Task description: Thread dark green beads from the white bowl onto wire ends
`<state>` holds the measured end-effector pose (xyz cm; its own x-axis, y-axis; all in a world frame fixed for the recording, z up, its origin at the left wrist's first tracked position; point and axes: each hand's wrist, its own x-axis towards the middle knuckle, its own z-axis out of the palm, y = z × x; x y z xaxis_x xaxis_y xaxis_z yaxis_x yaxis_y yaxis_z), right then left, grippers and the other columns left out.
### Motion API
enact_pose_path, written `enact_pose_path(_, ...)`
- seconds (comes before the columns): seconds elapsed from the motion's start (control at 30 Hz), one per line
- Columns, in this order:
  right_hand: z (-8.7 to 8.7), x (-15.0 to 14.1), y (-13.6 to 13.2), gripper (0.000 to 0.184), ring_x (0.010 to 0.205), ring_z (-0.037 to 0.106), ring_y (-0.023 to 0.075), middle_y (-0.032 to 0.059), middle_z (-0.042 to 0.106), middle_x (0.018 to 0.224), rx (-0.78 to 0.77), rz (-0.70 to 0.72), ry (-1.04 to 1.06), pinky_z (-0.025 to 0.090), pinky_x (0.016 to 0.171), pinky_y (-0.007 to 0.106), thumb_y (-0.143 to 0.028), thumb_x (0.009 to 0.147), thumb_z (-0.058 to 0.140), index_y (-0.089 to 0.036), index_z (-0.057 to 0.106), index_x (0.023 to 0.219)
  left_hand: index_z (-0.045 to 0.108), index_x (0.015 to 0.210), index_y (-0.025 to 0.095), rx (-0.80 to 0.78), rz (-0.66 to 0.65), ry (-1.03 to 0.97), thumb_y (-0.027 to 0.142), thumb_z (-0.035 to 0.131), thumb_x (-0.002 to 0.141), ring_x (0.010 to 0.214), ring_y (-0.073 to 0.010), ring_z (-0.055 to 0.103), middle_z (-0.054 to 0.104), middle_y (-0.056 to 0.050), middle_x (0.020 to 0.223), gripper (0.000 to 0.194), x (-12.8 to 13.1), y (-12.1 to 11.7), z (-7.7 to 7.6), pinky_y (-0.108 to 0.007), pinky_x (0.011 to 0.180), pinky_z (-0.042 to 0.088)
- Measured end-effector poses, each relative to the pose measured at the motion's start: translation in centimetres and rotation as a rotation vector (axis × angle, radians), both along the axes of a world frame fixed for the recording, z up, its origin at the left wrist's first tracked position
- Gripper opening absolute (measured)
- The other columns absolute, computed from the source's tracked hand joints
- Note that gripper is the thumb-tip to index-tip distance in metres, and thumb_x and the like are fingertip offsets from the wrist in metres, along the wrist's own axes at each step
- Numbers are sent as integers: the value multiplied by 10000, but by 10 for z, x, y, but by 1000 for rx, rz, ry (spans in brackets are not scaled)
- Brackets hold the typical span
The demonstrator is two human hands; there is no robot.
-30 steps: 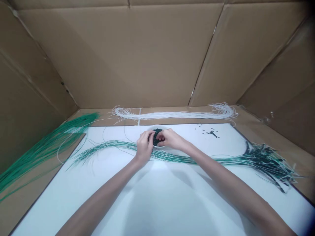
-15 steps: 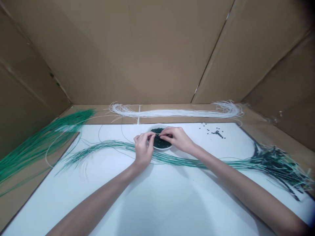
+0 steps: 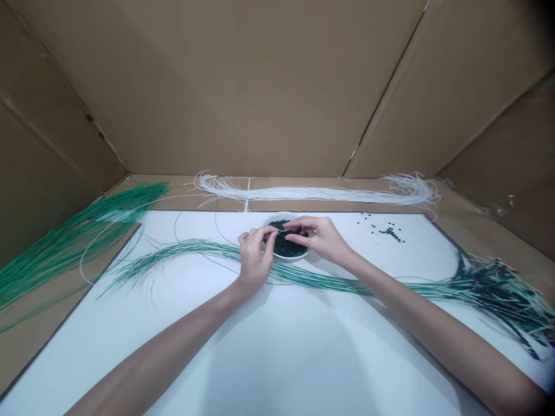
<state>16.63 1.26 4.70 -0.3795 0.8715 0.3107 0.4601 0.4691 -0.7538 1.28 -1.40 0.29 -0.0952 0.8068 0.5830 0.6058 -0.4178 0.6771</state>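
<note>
White strand tip (image 3: 282, 231) sits over the bowl (image 3: 284, 216) of dark beads (image 3: 287, 248), pinched in the left hand (image 3: 255, 254). Right hand (image 3: 326, 238), bowl's right rim: thumb and forefinger parted wider than just before; left probably bears the strand alone. Green strands (image 3: 325, 281): bowl's near side.

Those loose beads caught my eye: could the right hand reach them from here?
Probably yes: the loose beads lie right of the bowl, near the right hand, with nothing visible between them and that hand.
</note>
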Motion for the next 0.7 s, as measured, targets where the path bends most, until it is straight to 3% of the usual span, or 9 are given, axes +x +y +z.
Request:
enact_pose_path(0.33,-11,-9,-8,109,655,561,117,30,637,752,158,-46,61,431,583,225,-243,750,555,-166,633,748,568,811,209,-6,-53,33,246,478,810,721,-120,569,649,13,786,97,0,-1,3,-299,779,285)
enact_pose_path(0.7,-11,-7,-6,106,696,575,128,23,642,760,97,-76,159,440,647,233,-242,747,559,-172,638,741,554,803,199,8,-20,67,235,474,812,705,-113,561,642,14,780,89,2,-3,5,-303,777,257)
